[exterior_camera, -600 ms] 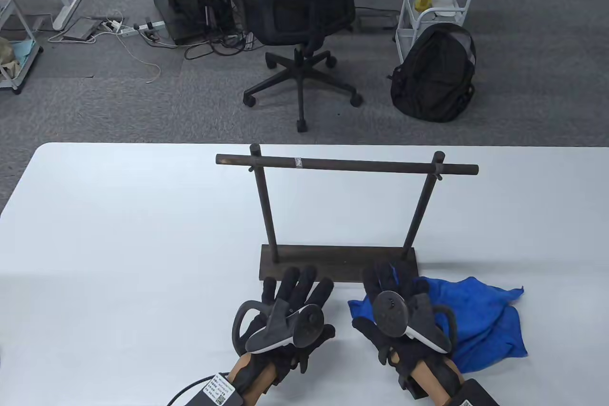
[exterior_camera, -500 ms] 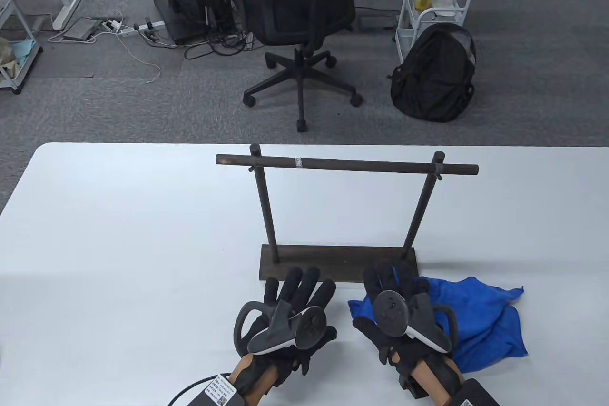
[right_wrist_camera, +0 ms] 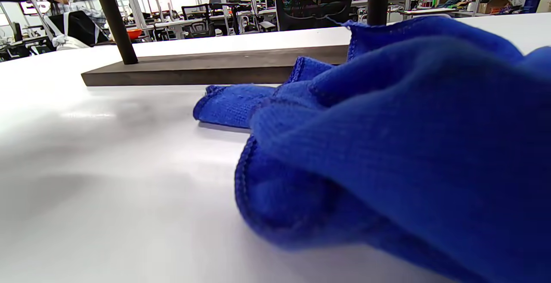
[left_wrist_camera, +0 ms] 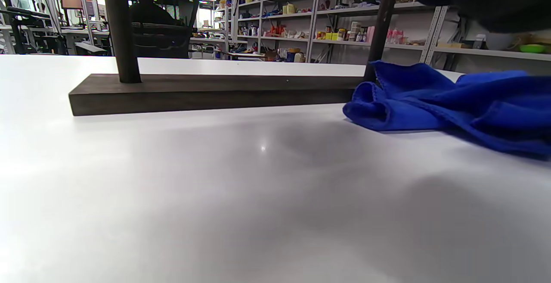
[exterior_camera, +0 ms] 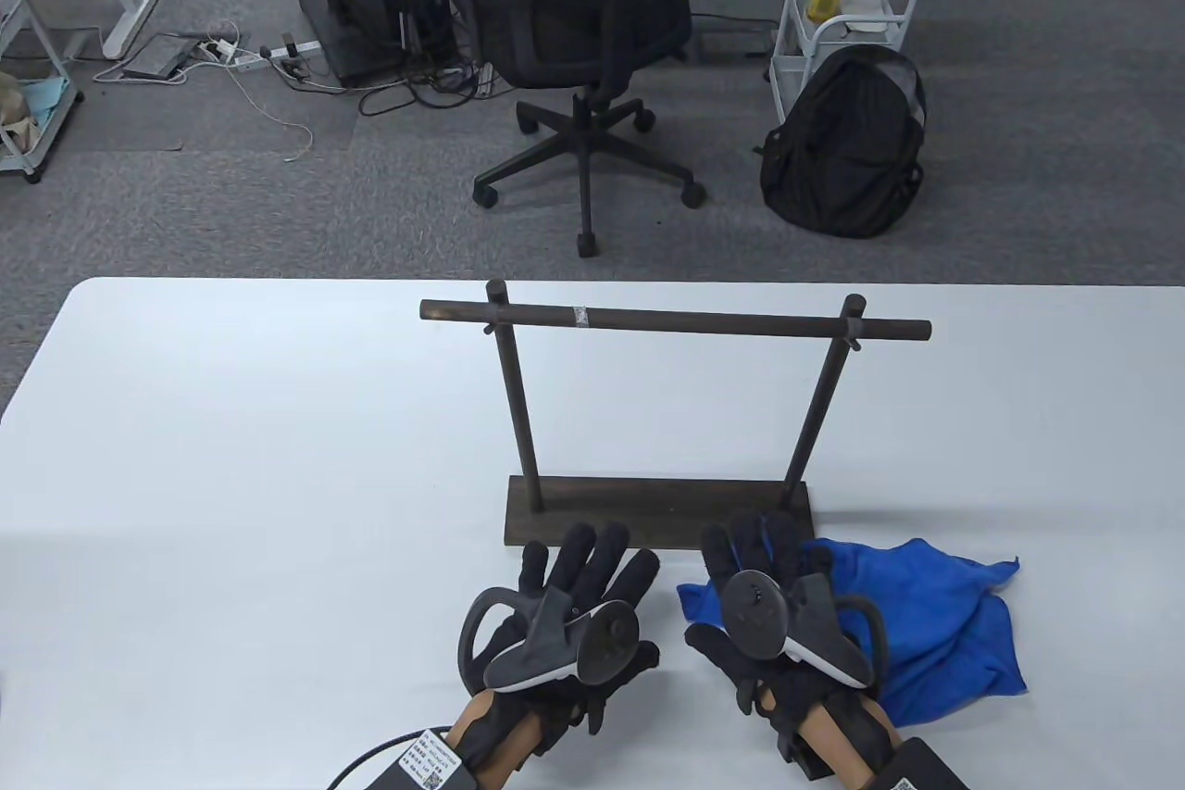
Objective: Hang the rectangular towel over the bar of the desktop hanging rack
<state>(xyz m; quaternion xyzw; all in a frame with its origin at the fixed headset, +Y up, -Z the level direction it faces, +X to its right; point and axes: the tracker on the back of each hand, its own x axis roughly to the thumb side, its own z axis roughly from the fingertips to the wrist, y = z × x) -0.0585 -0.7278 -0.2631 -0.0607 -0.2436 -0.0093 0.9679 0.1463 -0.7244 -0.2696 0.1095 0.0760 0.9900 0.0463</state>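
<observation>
A crumpled blue towel (exterior_camera: pixel 935 623) lies on the white table (exterior_camera: pixel 231 475) at the front right, just in front of the rack's base (exterior_camera: pixel 648 503). It also shows in the left wrist view (left_wrist_camera: pixel 452 102) and fills the right wrist view (right_wrist_camera: pixel 387 145). The dark wooden rack has two posts and a top bar (exterior_camera: pixel 676 320), which is bare. My right hand (exterior_camera: pixel 768 558) is over the towel's left part with fingers spread, holding nothing. My left hand (exterior_camera: pixel 588 563) is over the bare table left of the towel, fingers spread and empty.
The rack's base also shows in the left wrist view (left_wrist_camera: pixel 206 91) and the right wrist view (right_wrist_camera: pixel 215 69). Beyond the table's far edge stand an office chair (exterior_camera: pixel 592 40), a black backpack (exterior_camera: pixel 847 146) and a white cart (exterior_camera: pixel 847 3) on the floor.
Both hands have shifted slightly, the left a little to the right and the right a little to the left. The towel and rack have not moved.
</observation>
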